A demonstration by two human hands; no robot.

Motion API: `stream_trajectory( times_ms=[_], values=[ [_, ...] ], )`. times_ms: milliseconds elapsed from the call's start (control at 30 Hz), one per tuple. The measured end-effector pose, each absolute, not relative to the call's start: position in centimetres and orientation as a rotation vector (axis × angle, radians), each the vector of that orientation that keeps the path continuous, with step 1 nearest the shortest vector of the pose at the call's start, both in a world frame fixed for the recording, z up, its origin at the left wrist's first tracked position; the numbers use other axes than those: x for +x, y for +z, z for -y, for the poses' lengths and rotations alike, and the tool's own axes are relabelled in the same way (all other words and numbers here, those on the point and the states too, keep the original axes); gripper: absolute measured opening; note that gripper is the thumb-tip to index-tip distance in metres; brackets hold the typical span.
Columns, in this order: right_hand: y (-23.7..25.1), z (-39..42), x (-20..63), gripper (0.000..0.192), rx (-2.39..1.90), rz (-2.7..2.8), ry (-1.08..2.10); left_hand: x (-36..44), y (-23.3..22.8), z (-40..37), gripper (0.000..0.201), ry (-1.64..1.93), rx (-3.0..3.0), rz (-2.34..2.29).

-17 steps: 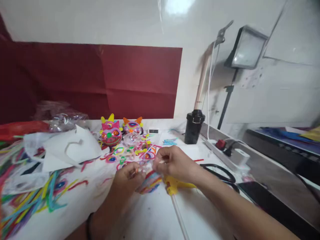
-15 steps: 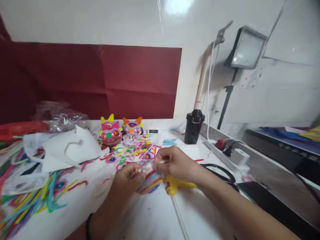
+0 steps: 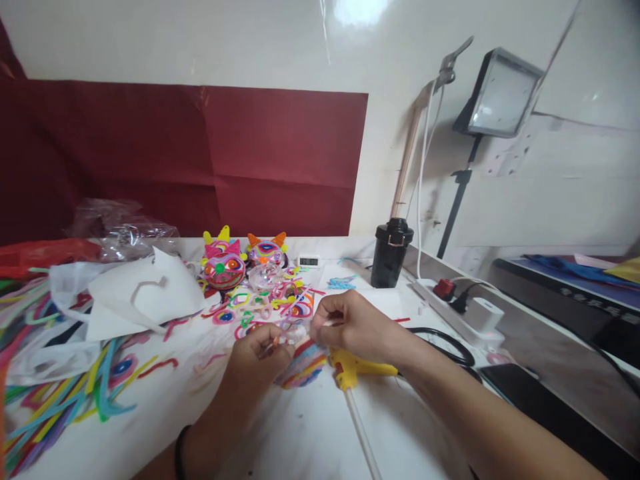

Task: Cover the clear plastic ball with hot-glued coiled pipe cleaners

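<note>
My left hand (image 3: 265, 355) is closed in a pinch, with a bit of something orange showing at its fingertips. Close beside it, my right hand (image 3: 345, 323) pinches something small and pale. A clear, shiny scrap (image 3: 299, 331) shows between the two sets of fingers; which hand grips it is unclear. Just below lies a round piece with coloured stripes (image 3: 301, 367), partly covered by my left hand. Under my right wrist rests a yellow glue gun (image 3: 346, 371), a long pale glue stick (image 3: 361, 430) sticking out toward me.
Several decorated animal-face balls (image 3: 225, 270) stand at the back. Fuzzy coloured strips (image 3: 75, 400) and white paper (image 3: 140, 297) cover the left side. To the right are a black canister (image 3: 391, 253), a power strip (image 3: 457, 320), a black cable (image 3: 447, 340) and a dark phone-like slab (image 3: 555, 413).
The view has shifted slightly, and the picture is sharper. Both hands keep nearly the same pinched pose over the striped piece.
</note>
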State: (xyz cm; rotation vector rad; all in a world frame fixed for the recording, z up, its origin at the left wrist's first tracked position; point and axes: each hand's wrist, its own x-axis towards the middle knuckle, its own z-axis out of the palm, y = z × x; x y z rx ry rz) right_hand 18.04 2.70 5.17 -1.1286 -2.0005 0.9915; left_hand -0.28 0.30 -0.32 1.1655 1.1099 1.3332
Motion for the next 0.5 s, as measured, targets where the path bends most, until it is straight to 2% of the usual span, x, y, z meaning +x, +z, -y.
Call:
stream_trajectory(
  times_ms=[500],
  values=[
    [4.84, -2.64, 17.92, 0.006, -1.095, 2.023, 1.001, 0.12, -0.08, 0.52, 0.027, 1.276, 1.23, -1.217]
  ],
)
